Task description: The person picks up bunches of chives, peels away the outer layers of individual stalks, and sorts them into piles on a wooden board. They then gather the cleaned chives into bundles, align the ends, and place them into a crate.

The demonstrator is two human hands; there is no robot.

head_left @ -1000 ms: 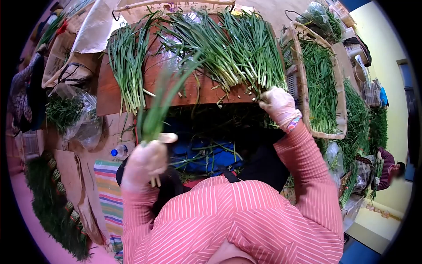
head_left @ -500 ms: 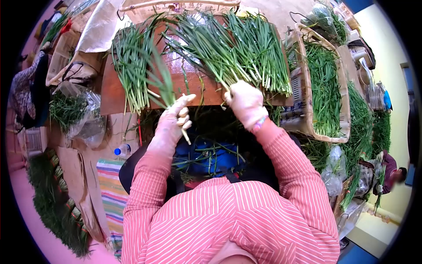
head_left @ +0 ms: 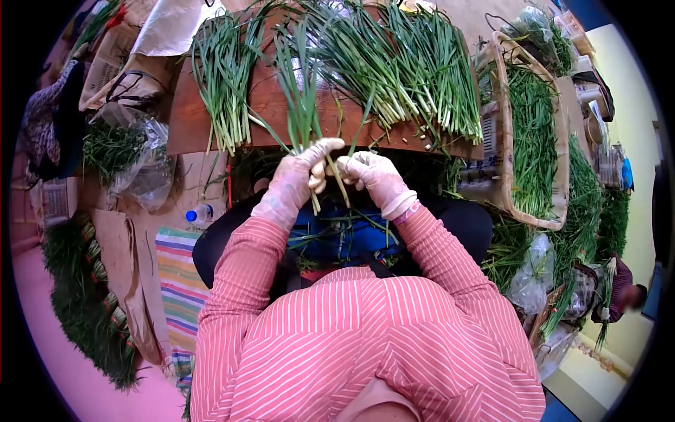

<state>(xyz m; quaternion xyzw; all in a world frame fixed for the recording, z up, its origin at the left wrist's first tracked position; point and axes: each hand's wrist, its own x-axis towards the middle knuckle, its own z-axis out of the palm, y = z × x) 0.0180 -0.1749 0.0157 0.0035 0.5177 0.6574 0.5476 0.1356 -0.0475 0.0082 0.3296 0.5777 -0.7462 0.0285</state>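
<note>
My left hand point(head_left: 301, 176), in a pale thin glove, is closed around a few Chinese chives point(head_left: 301, 112); their leaves point up over the board and their white ends hang below the fingers. Close beside it, my right hand point(head_left: 373, 177), gloved too, is closed with its fingertips pinched, and a thin chive blade point(head_left: 363, 121) rises from them. On the brown board point(head_left: 274, 102) lie a smaller pile of chives point(head_left: 228, 84) at left and a larger pile point(head_left: 404, 70) at right, white ends toward me.
A crate point(head_left: 560, 204) full of chives stands right of the board. At left are a plastic bag point(head_left: 144, 169) with greens, a bottle point(head_left: 200, 214) and tied bundles point(head_left: 84, 302) on the floor. Trimmings lie on the blue cloth point(head_left: 337, 235) over my lap. Another person point(head_left: 622, 292) is at far right.
My right hand has drawn back from the right pile toward my left hand, with a chive blade in its fingers. My left hand has shifted slightly right, and its chives now stand more upright.
</note>
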